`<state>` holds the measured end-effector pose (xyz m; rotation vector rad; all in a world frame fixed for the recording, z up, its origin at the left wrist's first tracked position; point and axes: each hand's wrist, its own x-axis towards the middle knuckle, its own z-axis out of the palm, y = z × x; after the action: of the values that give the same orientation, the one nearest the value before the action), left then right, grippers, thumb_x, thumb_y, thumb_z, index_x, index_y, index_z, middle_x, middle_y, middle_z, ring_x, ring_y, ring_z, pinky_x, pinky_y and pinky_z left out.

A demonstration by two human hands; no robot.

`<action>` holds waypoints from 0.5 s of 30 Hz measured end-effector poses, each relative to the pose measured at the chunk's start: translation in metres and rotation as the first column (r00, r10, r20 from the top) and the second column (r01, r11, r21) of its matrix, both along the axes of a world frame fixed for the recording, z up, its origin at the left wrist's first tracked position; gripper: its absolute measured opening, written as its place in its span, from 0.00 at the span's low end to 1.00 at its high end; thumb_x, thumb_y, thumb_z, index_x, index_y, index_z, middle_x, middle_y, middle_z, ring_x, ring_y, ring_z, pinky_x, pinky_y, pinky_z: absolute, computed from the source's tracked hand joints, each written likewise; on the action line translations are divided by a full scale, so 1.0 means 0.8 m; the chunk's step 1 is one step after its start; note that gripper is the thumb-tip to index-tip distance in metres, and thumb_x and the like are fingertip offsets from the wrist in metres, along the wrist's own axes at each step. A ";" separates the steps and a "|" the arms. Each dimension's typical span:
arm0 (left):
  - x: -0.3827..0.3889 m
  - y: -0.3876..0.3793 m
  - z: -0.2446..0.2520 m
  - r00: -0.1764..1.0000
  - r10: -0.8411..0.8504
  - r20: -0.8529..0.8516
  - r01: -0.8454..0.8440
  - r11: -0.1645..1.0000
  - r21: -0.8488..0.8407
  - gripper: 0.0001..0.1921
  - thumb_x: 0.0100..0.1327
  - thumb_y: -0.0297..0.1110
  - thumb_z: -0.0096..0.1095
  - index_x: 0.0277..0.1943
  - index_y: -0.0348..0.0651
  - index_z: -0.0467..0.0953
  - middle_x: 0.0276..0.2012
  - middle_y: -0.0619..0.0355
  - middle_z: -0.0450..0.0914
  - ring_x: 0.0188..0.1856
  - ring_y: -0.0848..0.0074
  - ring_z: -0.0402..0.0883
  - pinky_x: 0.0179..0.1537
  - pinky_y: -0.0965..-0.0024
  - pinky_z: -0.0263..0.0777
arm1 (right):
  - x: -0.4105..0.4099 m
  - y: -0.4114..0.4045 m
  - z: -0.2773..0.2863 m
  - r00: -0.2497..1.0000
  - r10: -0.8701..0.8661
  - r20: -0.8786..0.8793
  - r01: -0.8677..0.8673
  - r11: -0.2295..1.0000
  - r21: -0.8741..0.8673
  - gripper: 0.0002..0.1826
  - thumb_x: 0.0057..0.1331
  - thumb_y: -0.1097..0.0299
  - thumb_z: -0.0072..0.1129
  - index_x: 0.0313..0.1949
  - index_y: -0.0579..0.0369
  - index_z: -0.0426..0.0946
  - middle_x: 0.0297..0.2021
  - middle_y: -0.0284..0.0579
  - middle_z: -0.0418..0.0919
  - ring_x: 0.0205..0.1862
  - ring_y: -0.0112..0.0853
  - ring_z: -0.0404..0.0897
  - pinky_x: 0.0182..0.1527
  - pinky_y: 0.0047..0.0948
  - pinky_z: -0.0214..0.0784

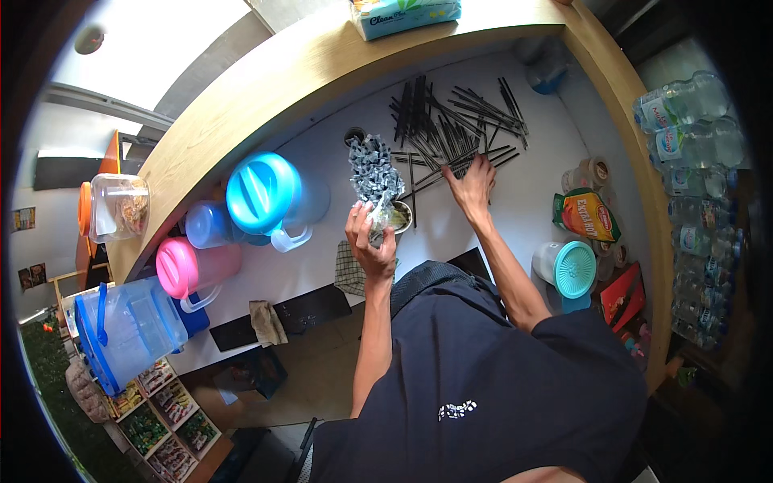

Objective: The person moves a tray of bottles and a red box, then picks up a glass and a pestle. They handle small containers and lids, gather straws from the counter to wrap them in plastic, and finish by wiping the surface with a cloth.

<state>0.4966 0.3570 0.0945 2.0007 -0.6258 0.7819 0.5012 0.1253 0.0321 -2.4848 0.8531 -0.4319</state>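
Note:
My left hand (373, 241) has its fingers bent around crinkled clear plastic (381, 212). The plastic lies against the lower end of a dense bunch of thin dark pieces with pale, clear-wrapped ends (375, 166). Just right of those fingers is a round cup (401, 216), partly covered by the plastic. My right hand (474, 187) reaches into a loose pile of thin black sticks, apparently wrapped straws (444, 130), on the white tabletop (326, 223). Its thumb and fingers are spread over the sticks; whether they grip one is unclear. A small dark cup (354, 136) stands behind the bunch.
Left are a blue pitcher (263, 193), a pink pitcher (190, 265) and a clear blue-handled container (130, 332). A teal-lidded jar (574, 270) and a yellow-green packet (586, 214) stand right. A wooden ledge (290, 72) curves around; bottled water (694, 205) lies beyond.

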 end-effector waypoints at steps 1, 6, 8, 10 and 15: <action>0.000 0.000 0.002 1.000 0.006 0.003 -0.006 1.000 -0.004 0.33 0.54 0.14 0.63 0.61 0.45 0.58 0.57 0.46 0.74 0.61 0.49 0.73 0.63 0.47 0.67 | 0.011 -0.004 -0.005 0.996 -0.067 -0.062 0.065 0.997 -0.033 0.50 0.54 0.44 0.71 0.64 0.73 0.61 0.61 0.64 0.65 0.63 0.56 0.61 0.62 0.57 0.58; -0.004 -0.002 0.012 0.999 0.052 -0.016 -0.052 0.999 0.011 0.33 0.54 0.13 0.62 0.61 0.43 0.59 0.57 0.44 0.73 0.60 0.48 0.73 0.64 0.48 0.67 | 0.051 -0.007 -0.039 0.968 -0.138 -0.212 0.132 0.990 -0.044 0.51 0.53 0.50 0.74 0.65 0.73 0.58 0.63 0.65 0.58 0.64 0.60 0.58 0.59 0.66 0.57; -0.011 -0.001 0.019 0.994 0.108 -0.011 -0.107 0.992 0.064 0.33 0.58 0.24 0.65 0.64 0.41 0.57 0.59 0.44 0.72 0.63 0.48 0.70 0.66 0.47 0.63 | 0.057 -0.010 -0.043 0.963 -0.122 -0.239 0.116 0.992 -0.042 0.45 0.54 0.54 0.72 0.62 0.72 0.60 0.60 0.64 0.60 0.63 0.59 0.60 0.56 0.64 0.61; -0.020 0.003 0.025 0.988 0.152 0.001 -0.151 0.984 0.089 0.34 0.64 0.42 0.62 0.67 0.40 0.55 0.61 0.44 0.70 0.66 0.49 0.66 0.68 0.47 0.59 | 0.059 -0.013 -0.050 0.958 -0.106 -0.266 0.098 0.994 -0.042 0.40 0.56 0.59 0.71 0.59 0.71 0.62 0.58 0.62 0.61 0.62 0.57 0.62 0.53 0.61 0.66; -0.063 0.008 0.039 0.967 0.080 0.241 -0.077 0.997 -0.020 0.27 0.67 0.45 0.55 0.65 0.44 0.62 0.58 0.49 0.75 0.62 0.55 0.72 0.62 0.49 0.64 | 0.046 -0.023 -0.058 0.989 -0.009 -0.145 0.019 0.998 0.067 0.28 0.56 0.71 0.63 0.53 0.71 0.64 0.46 0.66 0.72 0.46 0.61 0.75 0.46 0.51 0.72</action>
<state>0.4459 0.3637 0.1256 1.9454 -0.6830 1.0864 0.5377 0.1067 -0.0143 -2.4720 0.9268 -0.2247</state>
